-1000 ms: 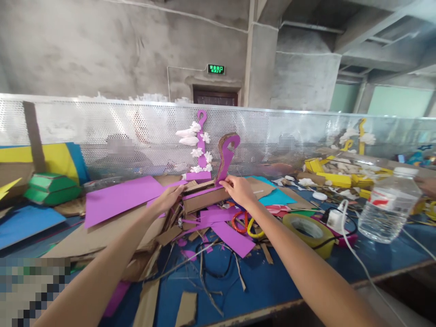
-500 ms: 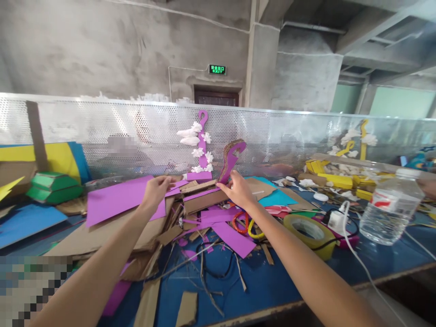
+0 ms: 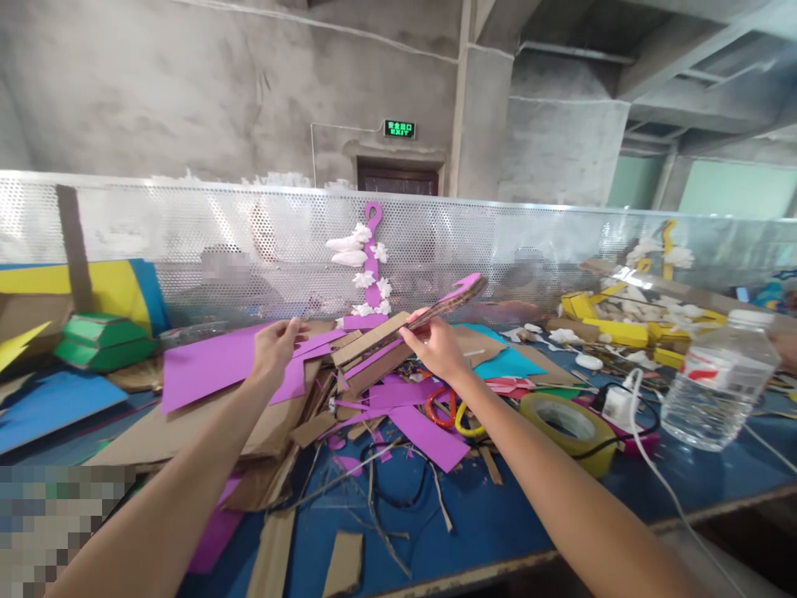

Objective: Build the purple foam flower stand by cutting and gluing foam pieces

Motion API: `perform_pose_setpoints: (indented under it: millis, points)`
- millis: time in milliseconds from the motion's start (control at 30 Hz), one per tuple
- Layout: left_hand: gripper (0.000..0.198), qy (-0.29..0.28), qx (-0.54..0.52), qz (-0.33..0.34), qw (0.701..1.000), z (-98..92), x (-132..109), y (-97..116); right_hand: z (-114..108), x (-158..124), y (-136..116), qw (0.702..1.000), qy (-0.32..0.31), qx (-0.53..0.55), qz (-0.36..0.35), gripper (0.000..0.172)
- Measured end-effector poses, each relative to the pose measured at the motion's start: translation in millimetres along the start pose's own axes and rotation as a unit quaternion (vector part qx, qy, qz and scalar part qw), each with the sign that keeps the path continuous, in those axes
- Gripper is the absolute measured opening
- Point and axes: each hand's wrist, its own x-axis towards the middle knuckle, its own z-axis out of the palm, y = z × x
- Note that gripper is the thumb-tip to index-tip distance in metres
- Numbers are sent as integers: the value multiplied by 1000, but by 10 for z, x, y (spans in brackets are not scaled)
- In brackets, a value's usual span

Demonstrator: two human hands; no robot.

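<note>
one purple hook [image 3: 454,299] slants in the right hand [image 3: 441,349].

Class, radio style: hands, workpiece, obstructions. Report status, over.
Right hand gripping tilted purple-faced brown cardboard strip. Left hand apart from it, near flat purple sheet. Purple offcuts cluttering blue tabletop.
</note>
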Motion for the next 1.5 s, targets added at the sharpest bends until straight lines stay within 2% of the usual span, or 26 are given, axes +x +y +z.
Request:
perform_pose_setpoints:
  millis: [167, 267, 333, 467, 600, 733, 933, 1100, 1333, 1500]
  points:
    - [60, -168, 27, 24, 985, 118, -53, 4, -20, 1, -14, 999, -1, 40, 4, 24]
    - [64, -279, 89, 82, 953, 219, -147, 10, -26, -10, -15, 999, 6, 46, 6, 24]
    - [69, -322, 116, 119, 932, 280, -221, 19, -29, -15, -19, 999, 11, 53, 5, 24]
    - [76, -315, 191, 173, 914, 339, -308, 54, -56, -13, -86, 999, 27, 41, -20, 27]
    - [70, -292, 246, 223, 897, 336, -312, 100, -83, -6, -193, 997, 30, 44, -59, 26]
    - [68, -261, 289, 249, 887, 343, -337, 124, -71, -1, -196, 993, 45, 58, -89, 27]
    - [61, -224, 331, 286, 871, 363, -399, 154, -18, 28, -89, 988, 25, 149, -41, 41]
    - [56, -198, 345, 297, 868, 381, -445, 203, -19, 53, -94, 983, 33, 179, -24, 43]
    - [55, -230, 307, 327, 864, 387, -501, 269, 24, 62, 22, 966, 84, 243, 10, 44]
    - [54, -260, 280, 367, 848, 382, -524, 288, 2, 99, 65, 958, 112, 264, -7, 41]
